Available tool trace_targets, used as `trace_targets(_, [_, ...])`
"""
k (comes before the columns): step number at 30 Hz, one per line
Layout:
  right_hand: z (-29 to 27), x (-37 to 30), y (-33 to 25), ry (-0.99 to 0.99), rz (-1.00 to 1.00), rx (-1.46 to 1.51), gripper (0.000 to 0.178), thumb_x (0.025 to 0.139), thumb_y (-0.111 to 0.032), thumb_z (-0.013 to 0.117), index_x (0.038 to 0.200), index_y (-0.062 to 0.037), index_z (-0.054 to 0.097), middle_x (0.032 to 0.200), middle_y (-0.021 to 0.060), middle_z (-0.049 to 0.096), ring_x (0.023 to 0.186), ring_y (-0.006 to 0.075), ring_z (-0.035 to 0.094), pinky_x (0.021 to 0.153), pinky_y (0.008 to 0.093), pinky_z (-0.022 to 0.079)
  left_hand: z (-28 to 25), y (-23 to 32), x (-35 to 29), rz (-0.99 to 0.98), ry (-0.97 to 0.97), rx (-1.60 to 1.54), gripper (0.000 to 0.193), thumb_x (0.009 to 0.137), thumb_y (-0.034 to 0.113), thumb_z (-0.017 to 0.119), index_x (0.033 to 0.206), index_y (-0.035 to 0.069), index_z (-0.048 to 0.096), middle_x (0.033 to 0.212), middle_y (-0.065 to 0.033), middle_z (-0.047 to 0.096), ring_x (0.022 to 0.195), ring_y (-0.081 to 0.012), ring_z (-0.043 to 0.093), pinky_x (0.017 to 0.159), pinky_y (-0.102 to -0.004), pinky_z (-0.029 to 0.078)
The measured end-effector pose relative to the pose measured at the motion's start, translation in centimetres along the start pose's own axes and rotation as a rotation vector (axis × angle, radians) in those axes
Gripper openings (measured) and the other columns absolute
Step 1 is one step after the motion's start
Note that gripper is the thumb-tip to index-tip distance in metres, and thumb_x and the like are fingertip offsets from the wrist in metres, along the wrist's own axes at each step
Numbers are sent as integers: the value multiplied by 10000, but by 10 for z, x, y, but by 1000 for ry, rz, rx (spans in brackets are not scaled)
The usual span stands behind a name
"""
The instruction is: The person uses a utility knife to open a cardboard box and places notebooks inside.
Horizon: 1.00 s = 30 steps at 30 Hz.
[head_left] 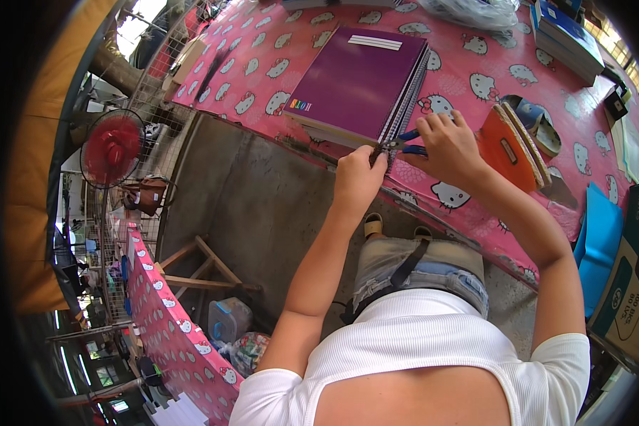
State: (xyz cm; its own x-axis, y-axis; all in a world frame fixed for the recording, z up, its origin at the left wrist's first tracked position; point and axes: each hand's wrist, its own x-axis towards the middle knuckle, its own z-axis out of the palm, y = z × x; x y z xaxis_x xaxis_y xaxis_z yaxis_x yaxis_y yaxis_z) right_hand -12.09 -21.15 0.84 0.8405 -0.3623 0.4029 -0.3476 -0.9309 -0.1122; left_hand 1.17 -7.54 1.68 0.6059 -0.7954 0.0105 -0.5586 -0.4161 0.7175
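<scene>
A stack of purple-covered spiral notebooks lies on the pink patterned table, its coil bindings facing right. My left hand pinches the near end of the binding at the stack's near right corner. In my right hand are pliers with blue handles, their jaws at that same coil end. The fingers of my right hand wrap the handles, which look spread apart. Exactly what the jaws grip is too small to make out.
Right of my right hand stand an orange box-like holder and a blue tape roll. Blue-covered books are stacked at the far right, near a clear plastic bag. A cardboard box stands at right. A red fan is at left.
</scene>
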Motion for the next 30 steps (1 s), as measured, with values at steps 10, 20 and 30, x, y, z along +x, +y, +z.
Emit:
trace_targets(10, [8, -1, 0, 0, 23, 48, 487, 747, -496, 661, 848, -22, 615, 803, 104, 610, 811, 267, 611, 811, 431, 472, 10, -11, -2, 148, 129, 54, 237, 847, 203, 618, 828, -33, 624, 576, -135, 593, 486, -161, 566, 494, -312, 430])
trace_targets(20, [19, -17, 19, 22, 25, 22, 521, 767, -548, 617, 825, -30, 620, 785, 98, 631, 758, 253, 638, 721, 391, 490, 4, -39, 4, -294, -76, -747, 195, 894, 176, 572, 983, 3, 583, 902, -53, 621, 757, -140, 606, 641, -282, 521])
trace_targets(30, [20, -5, 2, -168, 112, 35, 507, 754, -521, 647, 820, -20, 598, 765, 121, 624, 736, 282, 627, 699, 376, 492, 12, -18, 0, -214, -6, -563, 226, 795, 121, 718, 940, -10, 603, 821, -46, 640, 661, -82, 584, 552, -200, 466])
